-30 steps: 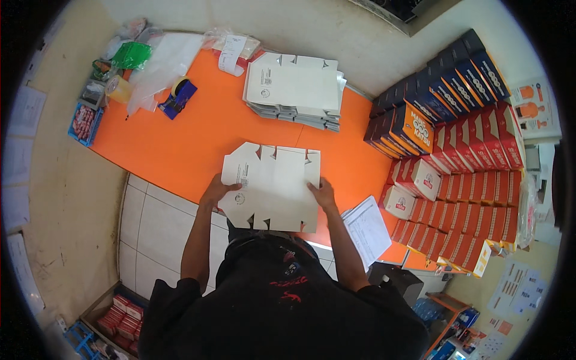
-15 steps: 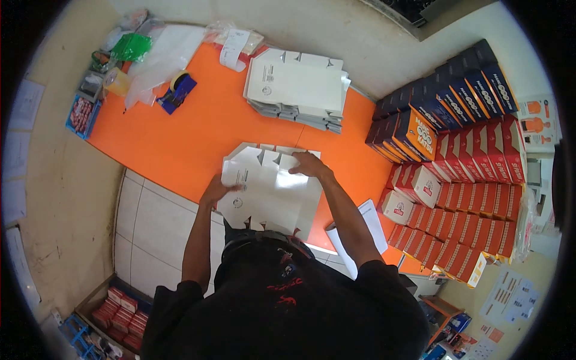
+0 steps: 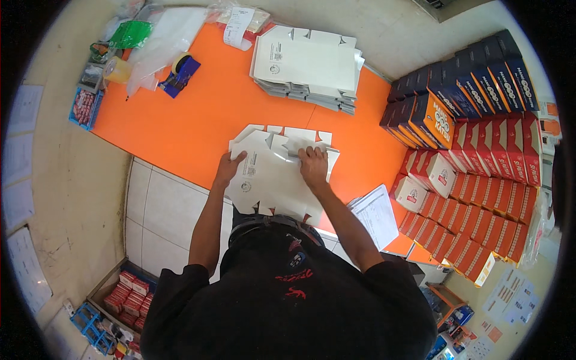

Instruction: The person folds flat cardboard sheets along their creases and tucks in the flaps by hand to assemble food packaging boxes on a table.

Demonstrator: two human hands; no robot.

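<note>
A flat white die-cut cardboard box blank [image 3: 273, 180] lies on the near edge of the orange table [image 3: 198, 120], with its far panel folded up and over. My left hand [image 3: 229, 168] presses on the blank's left edge. On the folded far panel, near the middle, my right hand [image 3: 313, 165] lies with its fingers curled on the cardboard. A stack of several more white flat blanks [image 3: 306, 66] rests at the far side of the table.
Stacked blue, orange and red boxes [image 3: 480, 138] line the right side. A blue tape dispenser [image 3: 180, 72], tape roll, plastic bags and a small blue tray [image 3: 84, 108] sit at the far left. A paper sheet [image 3: 375, 213] lies at my right elbow.
The blank lay flat with a hand on each side; my right hand has since folded the far panel toward me and now presses it down. The left hand has stayed at the left edge.
</note>
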